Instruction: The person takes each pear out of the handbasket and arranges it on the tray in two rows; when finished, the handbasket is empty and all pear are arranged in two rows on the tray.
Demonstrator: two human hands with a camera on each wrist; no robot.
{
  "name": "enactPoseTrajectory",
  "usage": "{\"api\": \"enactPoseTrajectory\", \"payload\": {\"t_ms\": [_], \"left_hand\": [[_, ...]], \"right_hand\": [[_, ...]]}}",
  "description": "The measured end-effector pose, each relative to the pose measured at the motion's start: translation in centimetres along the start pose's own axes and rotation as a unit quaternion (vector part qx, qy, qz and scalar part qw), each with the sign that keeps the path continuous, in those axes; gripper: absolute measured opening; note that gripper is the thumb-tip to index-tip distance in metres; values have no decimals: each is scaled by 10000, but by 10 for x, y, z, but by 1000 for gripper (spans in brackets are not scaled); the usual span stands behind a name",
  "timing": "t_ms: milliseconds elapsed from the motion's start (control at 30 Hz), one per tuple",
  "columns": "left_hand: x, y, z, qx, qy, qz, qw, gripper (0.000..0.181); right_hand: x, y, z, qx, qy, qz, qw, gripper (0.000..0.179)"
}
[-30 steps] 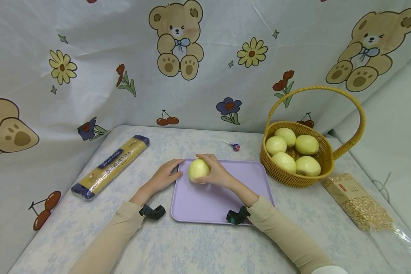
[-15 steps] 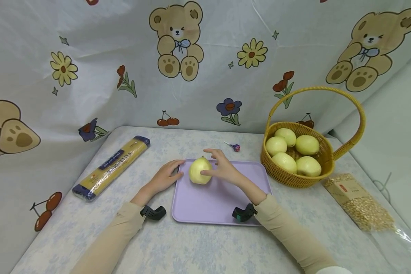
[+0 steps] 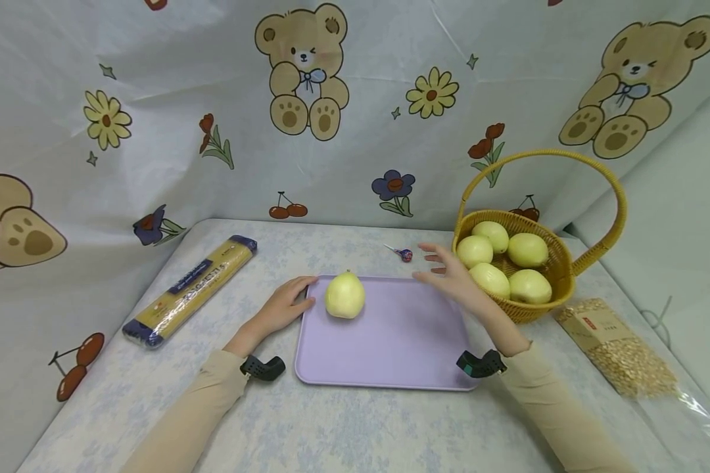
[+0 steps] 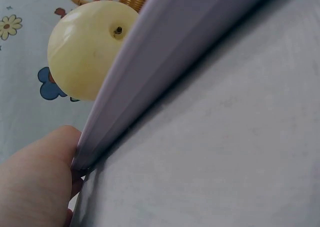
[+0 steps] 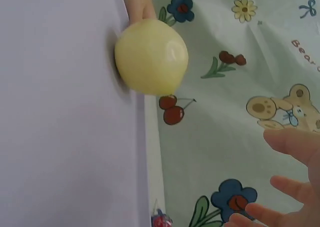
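A pale yellow-green pear (image 3: 345,295) stands upright, stem up, near the left end of a lilac tray (image 3: 384,355). My left hand (image 3: 283,306) rests against the tray's left edge by the far corner, its thumb touching the rim in the left wrist view; its other fingers are partly hidden there. Above the tray's far right corner, my right hand (image 3: 457,282) holds nothing, its fingers spread. It is just left of a wicker basket (image 3: 511,309) with a tall handle. Inside the basket lie several more pears (image 3: 528,249).
A spaghetti packet (image 3: 192,292) lies at an angle on the left of the table. Behind the tray is a lollipop (image 3: 405,254). A clear-ended bag of grains (image 3: 618,348) lies to the right, in front of the basket. A printed curtain (image 3: 213,66) hangs behind.
My right hand let go of the pear on the tray and moved right, towards the basket. The pear stays where it was released. My left hand has kept its place at the tray's edge.
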State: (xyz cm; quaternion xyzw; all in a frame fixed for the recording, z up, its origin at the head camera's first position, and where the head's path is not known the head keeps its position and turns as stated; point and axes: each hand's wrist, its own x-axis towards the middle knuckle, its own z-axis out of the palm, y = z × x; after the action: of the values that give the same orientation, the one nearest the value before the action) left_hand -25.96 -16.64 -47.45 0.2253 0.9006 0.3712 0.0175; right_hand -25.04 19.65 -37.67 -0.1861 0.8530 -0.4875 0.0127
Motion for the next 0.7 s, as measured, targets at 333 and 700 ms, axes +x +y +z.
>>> {"api": "enactPoseTrajectory", "payload": {"t_ms": [333,700], "left_hand": [[-1,3,-1,1,0,52,10000,51],[-1,3,-1,-3,20,76,10000,51]], "right_hand": [[-24,17,-55,-302,621,290,9972,56],[-42,31,-94,-581,889,884,9904,65]]}}
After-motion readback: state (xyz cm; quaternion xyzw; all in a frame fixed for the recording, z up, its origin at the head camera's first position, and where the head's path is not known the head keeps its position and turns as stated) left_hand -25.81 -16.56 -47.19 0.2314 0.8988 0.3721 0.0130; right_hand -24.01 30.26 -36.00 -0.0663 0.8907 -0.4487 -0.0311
